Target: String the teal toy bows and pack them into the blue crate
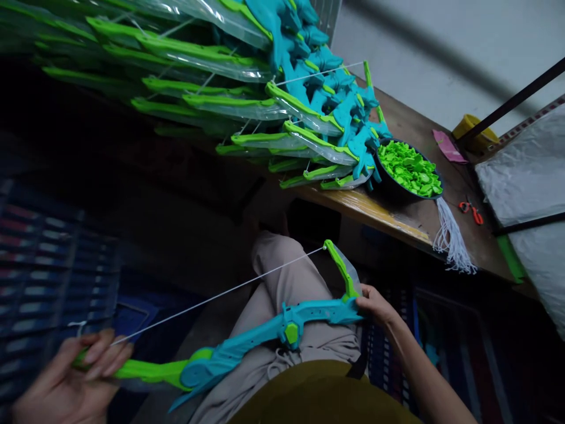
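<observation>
My left hand and right hand are well apart, both clamped on the blue-and-green bow across my lap; I can't quite tell whether my left fingers also pinch its white cord. On the desk, a bowl of green pieces sits near the front edge, beside piled bows.

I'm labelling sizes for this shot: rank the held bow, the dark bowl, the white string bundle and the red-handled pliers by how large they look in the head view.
1. Held bow, by far, though nearest the camera
2. Dark bowl
3. White string bundle
4. Red-handled pliers
</observation>
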